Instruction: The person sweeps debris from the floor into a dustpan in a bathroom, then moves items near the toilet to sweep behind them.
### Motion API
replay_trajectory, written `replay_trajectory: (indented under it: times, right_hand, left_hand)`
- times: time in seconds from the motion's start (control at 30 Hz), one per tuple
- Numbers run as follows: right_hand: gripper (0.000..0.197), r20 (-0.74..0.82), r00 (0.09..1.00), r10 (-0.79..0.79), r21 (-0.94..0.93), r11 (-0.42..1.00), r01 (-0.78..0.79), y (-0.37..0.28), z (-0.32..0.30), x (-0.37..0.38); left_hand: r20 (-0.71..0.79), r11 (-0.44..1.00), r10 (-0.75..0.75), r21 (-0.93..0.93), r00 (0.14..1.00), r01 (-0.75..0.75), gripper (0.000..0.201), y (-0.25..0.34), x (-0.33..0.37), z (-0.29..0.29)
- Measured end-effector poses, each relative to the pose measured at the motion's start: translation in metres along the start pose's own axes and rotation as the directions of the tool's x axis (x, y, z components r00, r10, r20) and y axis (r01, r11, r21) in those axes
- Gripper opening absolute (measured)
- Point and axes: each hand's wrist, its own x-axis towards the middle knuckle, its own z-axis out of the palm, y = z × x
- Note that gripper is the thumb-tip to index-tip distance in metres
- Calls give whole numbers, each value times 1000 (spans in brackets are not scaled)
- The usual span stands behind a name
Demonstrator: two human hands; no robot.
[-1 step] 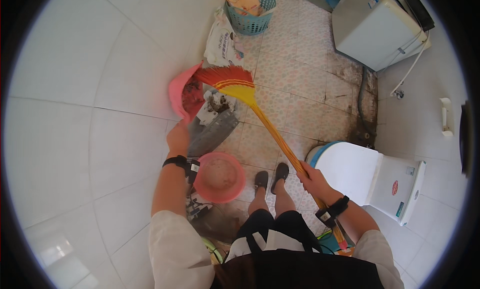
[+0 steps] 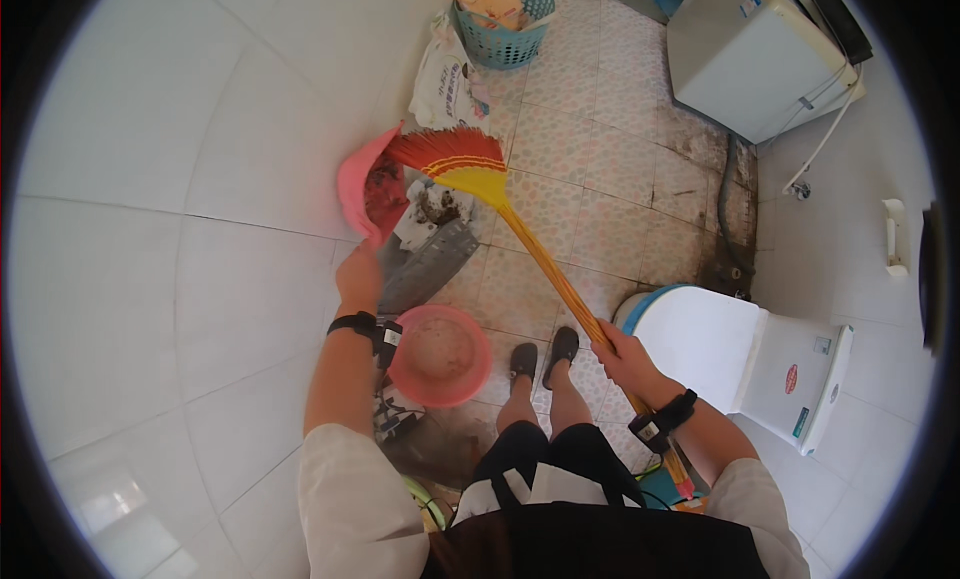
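My left hand [image 2: 358, 277] is closed on the lower rim of a pink container [image 2: 353, 191], which is tilted against the wall with dark debris inside. My right hand [image 2: 632, 364] wraps round the yellow handle of a broom [image 2: 550, 262]. The broom's fanned red bristles reach left across the container's opening, near its upper lip. Just below the bristles sits a grey dustpan-like bin [image 2: 432, 264], with crumpled white paper [image 2: 428, 217] and dark dirt at its mouth. How my left fingertips grip the rim is partly hidden.
A pink basin [image 2: 440, 357] stands on the floor left of my feet. Farther off are a white bag [image 2: 448, 84] and a teal basket [image 2: 505, 49]. On the right are a toilet [image 2: 690, 339] and a white appliance [image 2: 735, 69] with a dark hose [image 2: 725, 204].
The broom head has shifted very slightly left toward the pink container. Both hands keep their grips.
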Motion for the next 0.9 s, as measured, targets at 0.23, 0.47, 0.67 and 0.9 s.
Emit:
replay_trajectory:
  times: [0.23,0.47,0.67,0.9]
  right_hand:
    - [37,-45,975,-219,-162,964,209,41,28,60]
    - [48,-14,979,-204,-373,909,184,74,20,104]
    - [47,-28,949,-314,-511,820,257,102,-8,105]
    - [45,-43,938,-343,-303,899,315,95,-19,102]
  left_hand:
    - [65,1000,-19,-17,998,20,13,23,11,34]
    - [208,984,-91,170,974,55,18,35,25,68]
    - [182,983,-73,179,981,40,20,50,28,67]
    - [196,983,-69,180,978,34,21,46,25,69]
